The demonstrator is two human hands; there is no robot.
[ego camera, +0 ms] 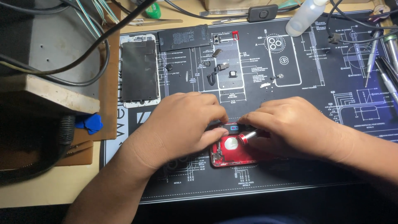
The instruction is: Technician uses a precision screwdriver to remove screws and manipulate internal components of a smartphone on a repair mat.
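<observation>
Under both hands (182,126) (290,124), the red phone housing (232,151) lies mostly hidden.

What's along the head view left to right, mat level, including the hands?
Blue picks → phone screen panel → black battery → left hand → red phone housing → right hand → white squeeze bottle → metal tools at the right edge.

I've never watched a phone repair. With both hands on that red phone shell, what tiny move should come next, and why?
Probably hold steady and turn the screwdriver: the right hand has it at the red phone housing, which the left hand pins.
</observation>
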